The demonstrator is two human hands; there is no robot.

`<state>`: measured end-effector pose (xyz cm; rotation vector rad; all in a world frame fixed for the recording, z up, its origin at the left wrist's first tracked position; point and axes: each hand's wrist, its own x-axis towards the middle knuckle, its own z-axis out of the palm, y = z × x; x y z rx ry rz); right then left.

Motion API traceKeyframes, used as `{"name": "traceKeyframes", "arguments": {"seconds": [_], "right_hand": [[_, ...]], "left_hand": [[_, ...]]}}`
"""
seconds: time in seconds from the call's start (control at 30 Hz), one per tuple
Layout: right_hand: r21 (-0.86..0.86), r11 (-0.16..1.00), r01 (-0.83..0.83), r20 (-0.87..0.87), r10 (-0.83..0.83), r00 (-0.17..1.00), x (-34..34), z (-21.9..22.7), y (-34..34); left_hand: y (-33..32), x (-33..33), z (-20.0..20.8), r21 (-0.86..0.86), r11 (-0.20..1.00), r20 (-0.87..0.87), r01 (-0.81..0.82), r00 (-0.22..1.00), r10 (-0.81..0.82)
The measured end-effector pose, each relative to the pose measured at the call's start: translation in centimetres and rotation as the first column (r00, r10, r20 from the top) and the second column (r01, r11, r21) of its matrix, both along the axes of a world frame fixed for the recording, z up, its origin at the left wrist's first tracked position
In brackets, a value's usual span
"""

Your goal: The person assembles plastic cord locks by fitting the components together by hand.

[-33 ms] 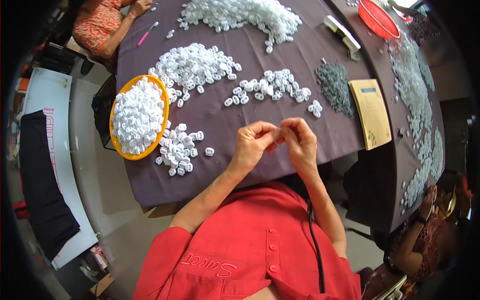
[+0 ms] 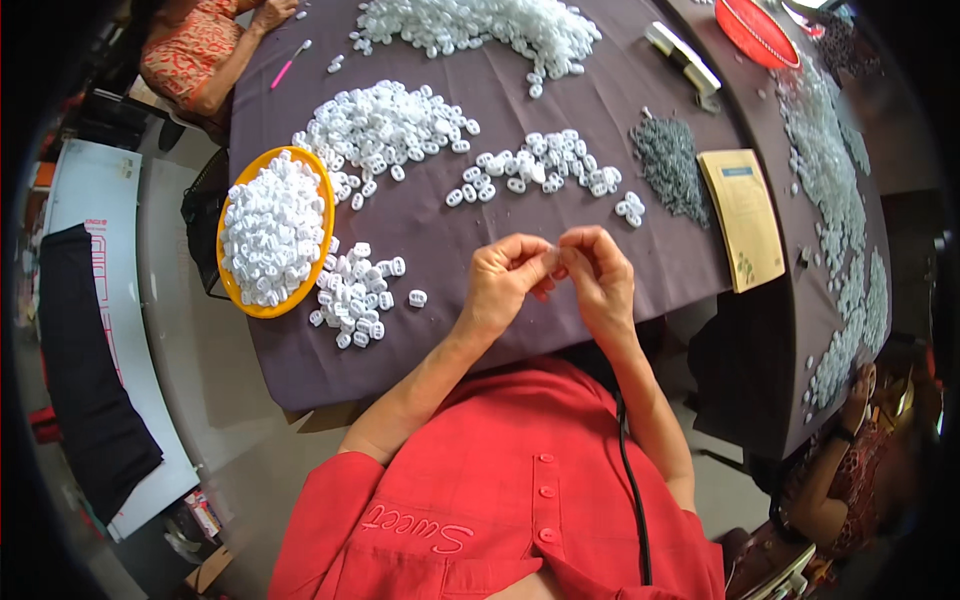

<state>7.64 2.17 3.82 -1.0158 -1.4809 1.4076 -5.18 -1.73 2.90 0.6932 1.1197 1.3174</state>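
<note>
In front of my chest, over the near part of the table, my left hand (image 2: 508, 280) and my right hand (image 2: 597, 280) meet at their fingertips. Both thumbs and index fingers are pinched together on something tiny and pale, mostly covered by the fingers. Just beyond them lies a loose group of small white plastic pieces (image 2: 548, 163) with two holes each, and a few more white pieces (image 2: 629, 208) sit apart. Past my right hand is a heap of small grey-green pieces (image 2: 668, 165). To the left, thicker white pieces (image 2: 352, 295) are scattered beside a heaped yellow basket (image 2: 327, 228).
A brown booklet (image 2: 742, 220) lies at the table's right edge. Larger heaps of white pieces (image 2: 385, 130) and translucent pieces (image 2: 480, 25) spread farther back, with a pink tool (image 2: 286, 68). Co-workers sit at far left and lower right. A second table holds a red basket (image 2: 757, 32).
The view has shifted slightly. My hands stay pinched together in nearly the same place, and the pale bit between the fingertips shows less now.
</note>
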Motion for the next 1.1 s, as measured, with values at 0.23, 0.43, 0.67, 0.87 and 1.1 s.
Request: {"name": "traceKeyframes", "arguments": {"seconds": [0.23,0.43,0.67,0.87,1.1], "right_hand": [[-0.023,1.000,0.014,0.074,-0.012,0.997,0.9,-0.5,-0.5],[-0.196,0.979,0.058,-0.119,-0.082,0.990,1.3,0.0,-0.2],[-0.192,0.980,-0.048,-0.125,0.024,0.992,1.7,-0.2,-0.3],[-0.178,0.983,-0.045,-0.131,0.021,0.991,1.5,-0.5,-0.2],[-0.189,0.979,-0.073,-0.178,0.039,0.983,1.6,-0.6,-0.3]], "left_hand": [[0.3,-0.2,1.0,-0.020,0.999,-0.059,0.033,0.998,-0.034],[0.2,0.2,0.5,-0.090,0.996,0.124,-0.002,0.992,0.013],[0.2,0.3,0.6,-0.067,0.998,0.139,-0.007,0.990,0.017],[0.2,0.1,0.7,-0.067,0.998,0.115,0.010,0.993,-0.002],[0.2,0.0,0.7,-0.057,0.998,0.081,0.028,0.996,-0.023]]}}
